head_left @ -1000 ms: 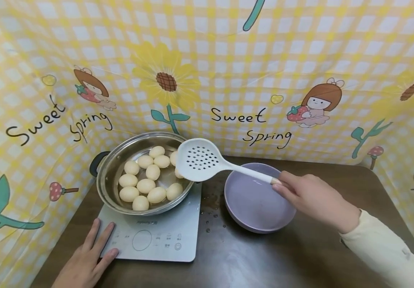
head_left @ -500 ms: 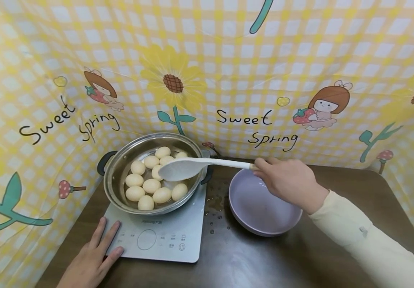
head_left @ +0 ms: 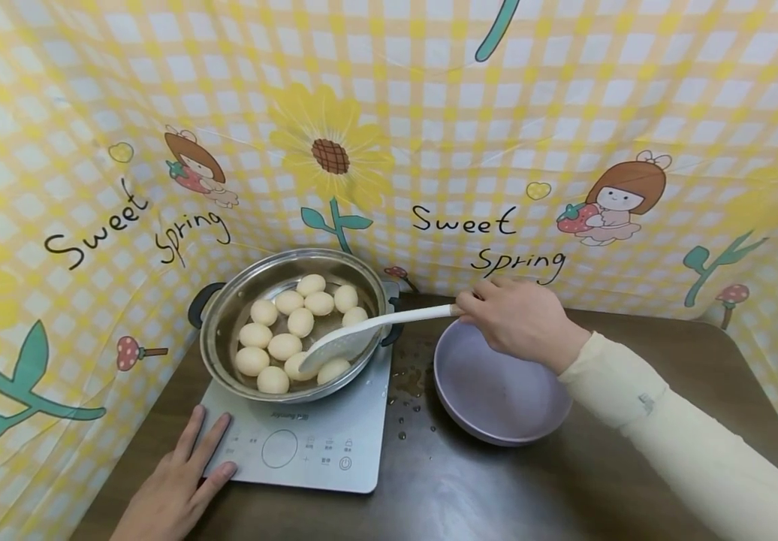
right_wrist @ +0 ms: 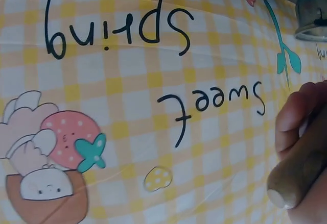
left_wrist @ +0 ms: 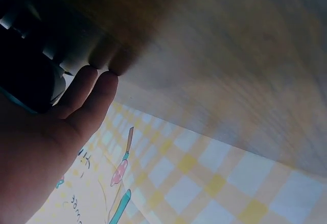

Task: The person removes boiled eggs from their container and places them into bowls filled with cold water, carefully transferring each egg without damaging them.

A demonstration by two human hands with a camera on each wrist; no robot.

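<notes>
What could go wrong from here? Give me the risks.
1. The oval, pale cream eggs could roll off the long-handled white spoon between the round steel pot and the round purple bowl.
2. The left hand lies at the edge of the flat white cooktop, so it might get burned if that is hot.
3. Clear drops on the dark wooden table might make it slippery.

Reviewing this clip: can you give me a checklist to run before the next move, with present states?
1. Right hand grips the skimmer: ok.
2. Skimmer head in the pot, among the eggs: ok.
3. Egg caught on the skimmer: cannot tell from this angle.
4. Pot seated on the cooker: ok.
5. Bowl upright to the cooker's right: ok.
6. Table dry between cooker and bowl: not ok, drops there.
</notes>
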